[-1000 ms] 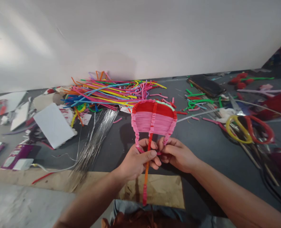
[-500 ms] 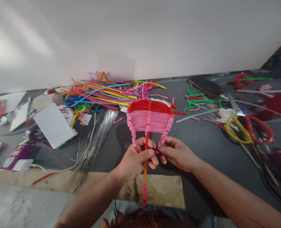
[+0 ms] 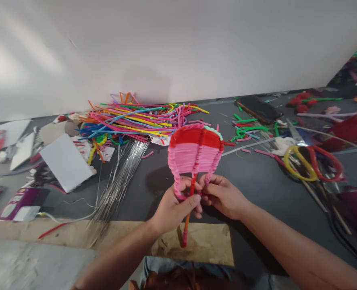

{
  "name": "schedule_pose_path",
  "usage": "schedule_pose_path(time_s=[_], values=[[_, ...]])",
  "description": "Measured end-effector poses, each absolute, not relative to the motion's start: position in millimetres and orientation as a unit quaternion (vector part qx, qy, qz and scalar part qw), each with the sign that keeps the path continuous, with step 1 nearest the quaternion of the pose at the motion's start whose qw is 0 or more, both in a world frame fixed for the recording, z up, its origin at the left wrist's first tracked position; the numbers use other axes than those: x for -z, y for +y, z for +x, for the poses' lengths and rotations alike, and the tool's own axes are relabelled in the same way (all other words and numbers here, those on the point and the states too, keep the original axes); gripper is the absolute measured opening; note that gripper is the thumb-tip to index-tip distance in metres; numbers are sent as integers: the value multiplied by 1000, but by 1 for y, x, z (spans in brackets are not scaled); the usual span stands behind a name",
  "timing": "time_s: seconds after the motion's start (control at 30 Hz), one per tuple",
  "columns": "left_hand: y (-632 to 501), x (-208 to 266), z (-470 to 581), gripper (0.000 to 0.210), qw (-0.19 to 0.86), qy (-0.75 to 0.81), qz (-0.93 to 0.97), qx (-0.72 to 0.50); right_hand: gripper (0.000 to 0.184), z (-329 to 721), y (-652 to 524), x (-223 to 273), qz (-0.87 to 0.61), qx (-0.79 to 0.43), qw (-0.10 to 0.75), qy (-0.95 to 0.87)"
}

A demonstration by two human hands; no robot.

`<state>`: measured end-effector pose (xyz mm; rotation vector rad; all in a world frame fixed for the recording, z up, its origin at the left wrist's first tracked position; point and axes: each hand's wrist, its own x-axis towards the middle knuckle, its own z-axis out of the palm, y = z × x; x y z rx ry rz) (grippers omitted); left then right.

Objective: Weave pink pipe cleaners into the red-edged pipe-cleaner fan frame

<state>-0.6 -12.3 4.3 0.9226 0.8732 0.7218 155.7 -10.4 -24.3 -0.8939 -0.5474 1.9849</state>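
Note:
Between my hands is a pipe-cleaner fan shape (image 3: 184,159), its panel red at the top and pink below, edged with coiled pink and a bit of mint green. A centre stem (image 3: 187,223) runs down from it, red, then orange, with a pink lower end. My left hand (image 3: 175,205) is closed around the stem and lower left of the frame, thumb across the front. My right hand (image 3: 222,195) pinches the frame's lower right corner; the fingertips partly hide that spot.
Behind lies a heap of coloured pipe cleaners (image 3: 136,119), with a bundle of thin wires (image 3: 121,177) in front. Scissors (image 3: 314,161) with yellow and red handles lie at right, near a dark phone (image 3: 258,109). A white card (image 3: 68,163) and a purple box (image 3: 17,203) are at left.
The fan shape has turned and tilted, its top shifting slightly right, and the stem's lower end has risen. Both hands keep their hold.

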Motion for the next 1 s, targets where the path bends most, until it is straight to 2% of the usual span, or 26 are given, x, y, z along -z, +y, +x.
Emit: schedule_pose_path(time_s=[0.17, 0.3, 0.5, 0.73, 1.0], values=[[1, -1, -11, 17, 830, 352, 287, -325, 15, 163, -10, 20, -274, -846, 405, -213], [1, 2, -12, 12, 841, 331, 269, -334, 20, 163, -10, 20, -300, -823, 418, -240], [-8, 2, -4, 9, 786, 337, 354, -379, 22, 161, -7, 22, -359, -790, 432, -247], [-8, 2, -5, 15, 633, 465, 486, -383, 28, 157, -8, 21, -416, -727, 460, -296], [-8, 5, -4, 14, 637, 478, 462, -392, 31, 159, -9, 19, -455, -684, 449, -352]])
